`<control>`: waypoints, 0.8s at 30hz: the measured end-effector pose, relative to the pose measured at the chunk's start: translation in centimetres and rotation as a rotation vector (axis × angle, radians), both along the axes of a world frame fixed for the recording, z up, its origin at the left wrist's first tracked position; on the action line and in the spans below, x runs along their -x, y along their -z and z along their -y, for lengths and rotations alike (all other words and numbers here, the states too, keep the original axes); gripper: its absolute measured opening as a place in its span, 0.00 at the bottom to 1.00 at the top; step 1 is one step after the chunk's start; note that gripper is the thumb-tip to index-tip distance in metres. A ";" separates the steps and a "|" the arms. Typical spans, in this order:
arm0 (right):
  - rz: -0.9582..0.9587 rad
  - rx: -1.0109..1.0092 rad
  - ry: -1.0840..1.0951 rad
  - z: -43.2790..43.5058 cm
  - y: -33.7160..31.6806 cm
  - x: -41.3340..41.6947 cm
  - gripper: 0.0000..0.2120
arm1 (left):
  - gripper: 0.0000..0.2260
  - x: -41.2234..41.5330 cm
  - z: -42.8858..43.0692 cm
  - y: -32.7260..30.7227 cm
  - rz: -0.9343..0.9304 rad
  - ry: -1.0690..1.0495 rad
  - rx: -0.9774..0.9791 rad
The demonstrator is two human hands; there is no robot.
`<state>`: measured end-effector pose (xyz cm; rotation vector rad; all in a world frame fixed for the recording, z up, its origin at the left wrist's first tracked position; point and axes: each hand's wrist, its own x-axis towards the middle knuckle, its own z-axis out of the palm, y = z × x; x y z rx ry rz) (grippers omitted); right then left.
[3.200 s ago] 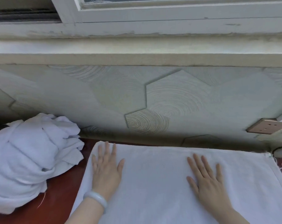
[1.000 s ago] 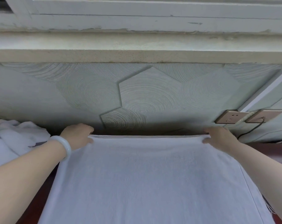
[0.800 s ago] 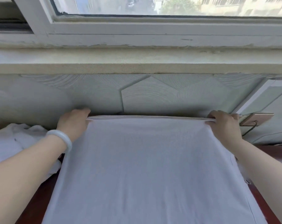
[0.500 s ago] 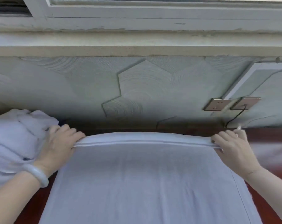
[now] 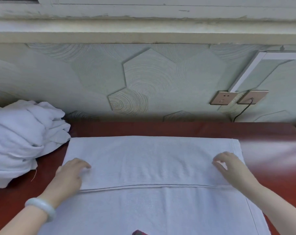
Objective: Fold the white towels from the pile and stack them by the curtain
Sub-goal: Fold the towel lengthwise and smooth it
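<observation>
A white towel (image 5: 149, 167) lies spread on the dark red table (image 5: 271, 146). Its far part is folded over toward me, and the folded edge runs straight across at mid-height. My left hand (image 5: 71, 175) rests on the left end of the folded layer with loosely bent fingers. Over the right end is my right hand (image 5: 228, 165), fingers loosely curled and holding nothing. The crumpled pile of white towels (image 5: 21, 141) sits at the left, touching the spread towel's far left corner. No curtain is in view.
A patterned green wall (image 5: 143, 78) rises right behind the table, under a window sill (image 5: 143, 37). Two wall sockets (image 5: 223, 98) sit at the right, one with a black cable (image 5: 242, 111) plugged in. A strip of bare table shows behind the towel.
Both hands gripped the towel's far edge, lifted it and drew it toward me. The fold now lies flat and both hands have let go.
</observation>
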<state>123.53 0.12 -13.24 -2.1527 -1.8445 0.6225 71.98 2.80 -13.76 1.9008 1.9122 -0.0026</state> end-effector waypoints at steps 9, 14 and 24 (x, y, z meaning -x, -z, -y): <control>0.337 0.309 0.068 -0.8 5.3 9.0 0.35 | 0.35 -8.6 0.5 4.1 -0.172 0.110 0.163; 0.316 0.298 0.068 -5.8 5.8 7.6 0.34 | 0.31 -9.5 -4.4 4.4 -0.205 0.114 0.161; 0.299 0.206 0.102 -12.2 6.5 6.2 0.33 | 0.28 -10.9 -10.2 5.7 -0.190 0.084 0.042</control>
